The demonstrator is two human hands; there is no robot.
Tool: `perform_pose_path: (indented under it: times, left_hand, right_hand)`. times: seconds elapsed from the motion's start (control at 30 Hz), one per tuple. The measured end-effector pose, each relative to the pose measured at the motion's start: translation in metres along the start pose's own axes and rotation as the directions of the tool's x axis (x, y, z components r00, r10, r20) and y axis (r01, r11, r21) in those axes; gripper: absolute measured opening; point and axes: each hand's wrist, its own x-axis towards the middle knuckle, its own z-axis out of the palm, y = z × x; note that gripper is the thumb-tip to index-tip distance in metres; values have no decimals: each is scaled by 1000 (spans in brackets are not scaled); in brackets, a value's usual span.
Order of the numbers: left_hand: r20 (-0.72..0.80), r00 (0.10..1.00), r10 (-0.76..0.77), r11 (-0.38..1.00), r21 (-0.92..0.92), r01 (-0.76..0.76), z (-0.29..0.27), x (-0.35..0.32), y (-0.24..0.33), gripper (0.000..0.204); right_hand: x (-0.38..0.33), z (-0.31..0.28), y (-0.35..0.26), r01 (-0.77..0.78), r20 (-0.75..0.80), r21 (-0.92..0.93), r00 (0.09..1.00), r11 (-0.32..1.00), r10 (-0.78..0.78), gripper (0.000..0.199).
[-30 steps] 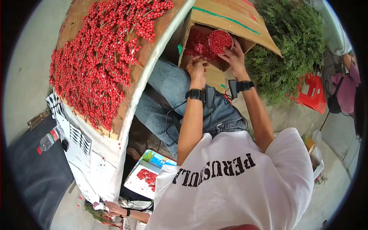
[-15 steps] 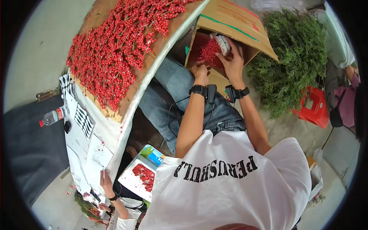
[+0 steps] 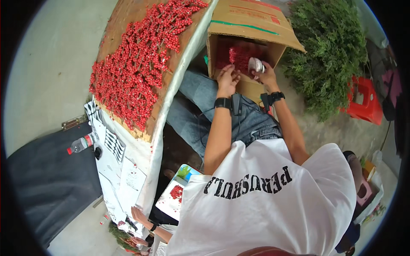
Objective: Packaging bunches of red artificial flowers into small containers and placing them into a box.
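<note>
- The surface stands to the person's left, and berry sprigs lie spread over its top.
- An open cardboard box sits ahead of the person, just right of the surface, its mouth facing the person.
- A bundle of berry stems lies inside the box.
- The left hand and right hand are side by side at the box's mouth, over the person's lap.
- A heap of evergreen branches lies right of the box.
- A stool stands right of the branches.
- A bottle lies by the surface's near left corner.
- Another person's hand rests at the surface's near edge.
</note>
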Motion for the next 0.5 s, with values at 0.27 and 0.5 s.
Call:
perform_pose_path:
  times: [0.27, 0.5]
  left_hand:
    - [147, 989, 15, 996, 82, -27, 20, -75, 19, 19]
    - [144, 976, 165, 956, 221, -194, 30, -145, 47, 18]
  right_hand:
    - [-17, 16, 7, -178, 112, -192, 973, 965, 202, 73]
    - [-12, 21, 17, 110, 157, -502, 987, 858, -35, 58]
